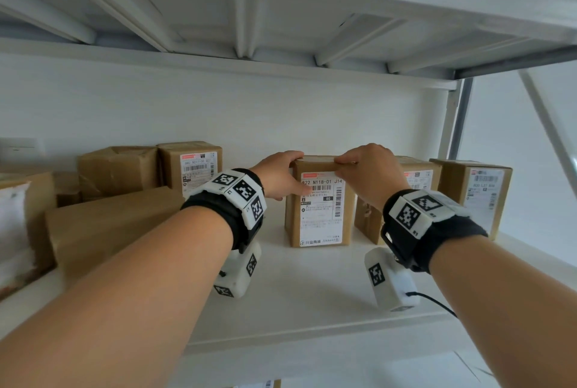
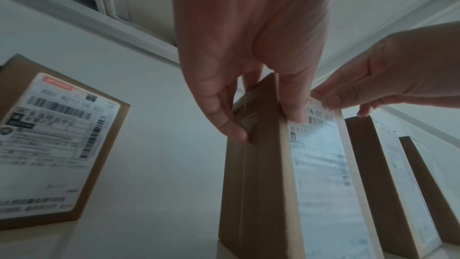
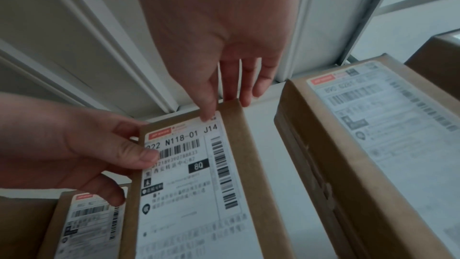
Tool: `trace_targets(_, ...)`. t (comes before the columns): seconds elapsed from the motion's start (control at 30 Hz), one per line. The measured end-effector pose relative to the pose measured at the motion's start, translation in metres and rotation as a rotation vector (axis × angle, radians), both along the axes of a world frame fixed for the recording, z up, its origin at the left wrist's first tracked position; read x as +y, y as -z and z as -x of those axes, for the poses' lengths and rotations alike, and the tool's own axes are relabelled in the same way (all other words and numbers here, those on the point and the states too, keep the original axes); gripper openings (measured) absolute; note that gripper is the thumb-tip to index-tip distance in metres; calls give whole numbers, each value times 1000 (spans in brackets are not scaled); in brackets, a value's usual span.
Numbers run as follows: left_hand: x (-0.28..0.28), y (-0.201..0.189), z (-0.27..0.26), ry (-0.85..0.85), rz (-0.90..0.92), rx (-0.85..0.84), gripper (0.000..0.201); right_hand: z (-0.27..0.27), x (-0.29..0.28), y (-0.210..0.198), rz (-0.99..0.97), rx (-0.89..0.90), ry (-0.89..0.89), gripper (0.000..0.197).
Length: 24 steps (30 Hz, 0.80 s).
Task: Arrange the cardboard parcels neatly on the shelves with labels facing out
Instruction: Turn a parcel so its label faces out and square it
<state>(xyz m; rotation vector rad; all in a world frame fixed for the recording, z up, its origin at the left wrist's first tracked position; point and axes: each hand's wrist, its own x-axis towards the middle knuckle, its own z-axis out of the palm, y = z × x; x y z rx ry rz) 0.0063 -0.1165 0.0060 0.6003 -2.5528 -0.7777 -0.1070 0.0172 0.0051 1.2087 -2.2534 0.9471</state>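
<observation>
Both hands are on the top of the upright parcel [image 1: 318,206], which stands on the white shelf [image 1: 312,287] with its label [image 1: 321,209] facing out. Left hand [image 1: 279,176] grips the upper left corner, thumb on the label and fingers down the left side. Right hand [image 1: 363,169] pinches the top right edge, thumb on the label's upper corner and fingers over the top.

Likely step: squaring it into the row. Two labelled parcels to its right, nearest one [image 1: 409,197] just beside it and angled slightly.

Advice:
- Slide, don't lift. It's tall and narrow, so pushing from the top can tip it backwards.
- Match its front face to the right-hand neighbours' line (the base gap there is hidden by the right wrist, so probably apart, can't confirm).
- Leave the unsorted pile at left [image 1: 115,225] for later.
</observation>
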Motion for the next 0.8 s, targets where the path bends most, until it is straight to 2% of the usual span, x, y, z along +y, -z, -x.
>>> trace_targets(0.2, -3, -4, 14, -17, 14, -10, 78, 10, 1, -4, -34, 62, 2, 25)
trace_targets(0.43, 2, -16, 17, -24, -19, -29, 70, 12, -3, -17, -100, 32, 79, 17)
trace_targets(0.57, 9, -21, 15, -34, -5, -83, 69, 11, -3, -25, -140, 8, 100, 22)
trace_targets(0.7, 10, -25, 8, -43, 0, -157, 91, 5, -7, -31, -165, 16, 56, 22)
trace_targets(0.8, 6, -37, -10, -128, 12, -139, 82, -9, -14, -39, -91, 6, -51, 18)
